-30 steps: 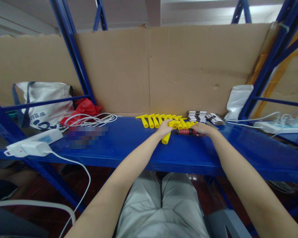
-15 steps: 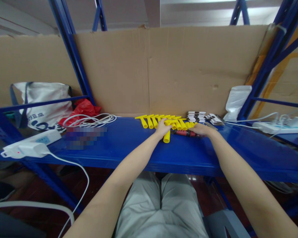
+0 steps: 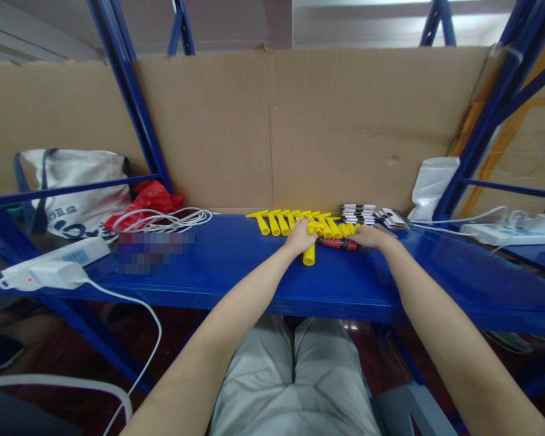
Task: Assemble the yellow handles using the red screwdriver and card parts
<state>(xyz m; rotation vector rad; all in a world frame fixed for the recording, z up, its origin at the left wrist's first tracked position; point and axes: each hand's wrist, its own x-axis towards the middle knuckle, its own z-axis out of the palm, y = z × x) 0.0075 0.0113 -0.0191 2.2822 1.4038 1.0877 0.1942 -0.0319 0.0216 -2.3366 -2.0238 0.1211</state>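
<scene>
My left hand [image 3: 300, 238] is closed around a yellow T-shaped plastic piece [image 3: 309, 255], whose round open tube end points down toward me. Behind it, several similar yellow T-shaped pieces [image 3: 275, 224] lie in a row, partly hidden by the hand. My right hand [image 3: 369, 237] has its fingers curled over the right end of a red-and-black screwdriver-like tool [image 3: 338, 243] that lies on the blue shelf [image 3: 236, 260]. Small yellow parts [image 3: 347, 229] lie in a cluster just beyond that tool, by the right fingertips.
Stacked white-and-dark packets [image 3: 358, 213] and a white pouch [image 3: 431, 191] stand at the back right. Power strips [image 3: 57, 263] sit at both sides. A coiled white cable [image 3: 181, 219], red plastic bag [image 3: 149, 200] and cloth bag [image 3: 82, 194] occupy the left. Cardboard [image 3: 327, 133] walls the back.
My left hand has shifted slightly right with the yellow T-shaped piece, whose tube end is a little lower. My right hand has settled over the red-and-black tool's right end.
</scene>
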